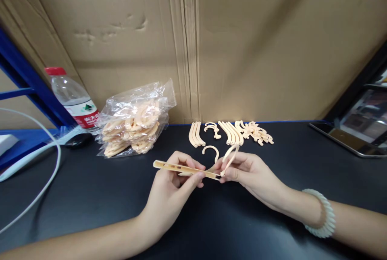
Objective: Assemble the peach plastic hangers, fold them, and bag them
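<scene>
My left hand is closed in a pinch on a long, narrow beige hanger arm, its slotted edge turned to me. Between the fingertips of my right hand is a beige hanger hook, its curve pointing up. The hook's lower end is at the right end of the hanger arm; whether the two are joined I cannot tell. Just behind the hands shows another curved hook, its lower end hidden by my fingers.
Along the cardboard wall lie several hanger arms, more hanger arms, loose hooks and a pile of small parts. Left stand a clear bag of parts, a bottle and a white cable. A tablet-like device lies right.
</scene>
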{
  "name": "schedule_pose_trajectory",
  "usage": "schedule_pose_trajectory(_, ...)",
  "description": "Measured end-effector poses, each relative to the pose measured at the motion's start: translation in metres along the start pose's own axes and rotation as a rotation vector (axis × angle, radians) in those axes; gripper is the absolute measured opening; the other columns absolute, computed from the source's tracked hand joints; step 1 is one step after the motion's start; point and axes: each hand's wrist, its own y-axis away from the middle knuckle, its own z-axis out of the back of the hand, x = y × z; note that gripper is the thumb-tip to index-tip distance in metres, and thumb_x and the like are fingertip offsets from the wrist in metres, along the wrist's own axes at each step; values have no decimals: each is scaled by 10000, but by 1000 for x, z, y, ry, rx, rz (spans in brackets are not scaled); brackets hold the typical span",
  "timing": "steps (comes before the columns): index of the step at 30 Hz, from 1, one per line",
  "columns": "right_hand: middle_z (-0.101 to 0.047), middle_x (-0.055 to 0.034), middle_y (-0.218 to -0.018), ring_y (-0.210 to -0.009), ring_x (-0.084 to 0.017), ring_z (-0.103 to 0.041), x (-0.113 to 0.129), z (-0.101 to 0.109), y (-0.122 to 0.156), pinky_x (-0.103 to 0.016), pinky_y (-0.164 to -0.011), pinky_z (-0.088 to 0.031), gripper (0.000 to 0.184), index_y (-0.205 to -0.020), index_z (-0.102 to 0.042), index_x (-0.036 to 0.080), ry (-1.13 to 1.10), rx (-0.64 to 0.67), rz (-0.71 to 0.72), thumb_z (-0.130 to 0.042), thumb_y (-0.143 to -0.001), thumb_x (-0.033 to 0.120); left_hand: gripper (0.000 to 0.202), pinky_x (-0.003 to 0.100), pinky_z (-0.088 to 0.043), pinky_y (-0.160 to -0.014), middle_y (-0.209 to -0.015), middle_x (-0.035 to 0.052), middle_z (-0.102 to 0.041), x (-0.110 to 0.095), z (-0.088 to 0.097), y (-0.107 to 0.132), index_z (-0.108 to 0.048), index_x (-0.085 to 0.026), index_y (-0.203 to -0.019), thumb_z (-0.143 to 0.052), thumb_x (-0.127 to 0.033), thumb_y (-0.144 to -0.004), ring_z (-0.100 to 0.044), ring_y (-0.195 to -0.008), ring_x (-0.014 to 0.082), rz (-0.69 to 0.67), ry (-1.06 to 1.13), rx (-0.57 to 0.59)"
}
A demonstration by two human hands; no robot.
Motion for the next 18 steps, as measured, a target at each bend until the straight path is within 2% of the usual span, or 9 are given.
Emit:
schedule_pose_trajectory(6,-714,-84,-1035,-922,-187,-691,4,-5,2,-313,-783,-568,173,-878,-654,175,-82,89,-76,-726,-845,329,142,219,-585,-557,-763,-6,-672,-3,-2,0,-578,-180,-767,-718,-161,-766,-668,-614,128,15,-3,-1)
schedule_pose_trajectory(12,-711,-96,-1046,-895,-196,-705,5,-6,4,-332,-798,-561,214,-855,-640,166,-101,81,-96,-734,-835,357,142,238,-585,-556,-746,2,-669,-2,-3,0,-588,-179,-757,-731,-181,-753,-665,-617,141,16,-16,-17)
schedule_pose_trajectory(18,-710,-91,-1010,-818,-162,-697,2,-5,3,-310,-770,-559,211,-877,-643,157,-91,81,-78,-730,-842,346,179,231,-562,-542,-749,6,-685,-2,-2,2,-553,-185,-724,-724,-197,-775,-657,-586,129,20,-26,16)
